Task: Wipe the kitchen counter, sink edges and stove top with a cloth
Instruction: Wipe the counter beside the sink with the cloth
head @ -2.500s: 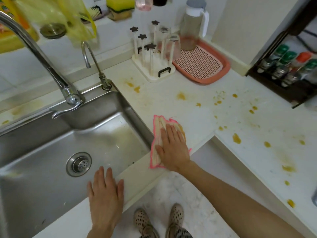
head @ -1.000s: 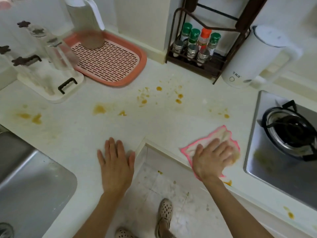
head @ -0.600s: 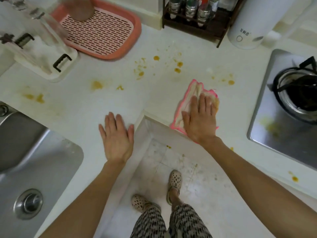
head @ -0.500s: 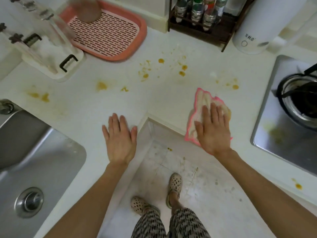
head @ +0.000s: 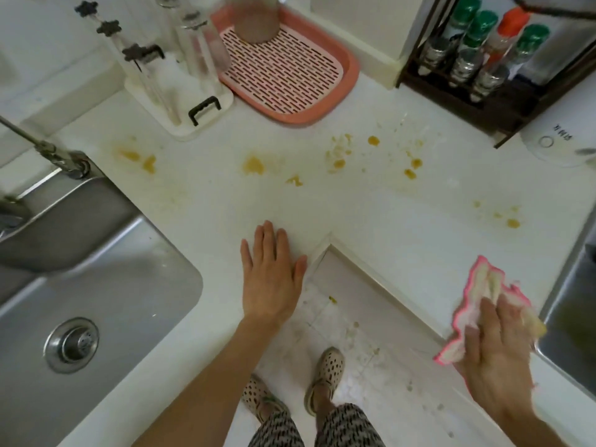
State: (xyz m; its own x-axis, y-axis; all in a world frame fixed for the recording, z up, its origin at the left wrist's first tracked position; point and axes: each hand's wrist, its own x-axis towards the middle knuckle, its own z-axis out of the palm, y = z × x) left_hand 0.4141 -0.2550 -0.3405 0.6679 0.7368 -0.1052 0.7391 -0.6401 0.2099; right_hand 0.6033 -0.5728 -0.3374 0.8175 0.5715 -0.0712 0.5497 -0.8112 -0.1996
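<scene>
A pink-edged cream cloth [head: 480,291] lies on the white counter [head: 371,208] near its front edge, beside the steel stove top [head: 571,321] at the right. My right hand [head: 496,346] presses flat on the cloth with straight fingers. My left hand [head: 271,272] rests flat on the counter at the inner corner. Yellow-brown stains [head: 254,164] dot the counter's back half. The steel sink [head: 96,291] fills the lower left.
A pink drying tray [head: 309,101] and a white glass rack [head: 193,101] stand at the back. A dark spice rack [head: 483,59] and a white kettle base [head: 554,146] stand at the back right. A tap [head: 48,150] rises behind the sink.
My right hand has slid the cloth to the right along the front edge, up to the stove. My left hand has stayed flat at the counter's corner.
</scene>
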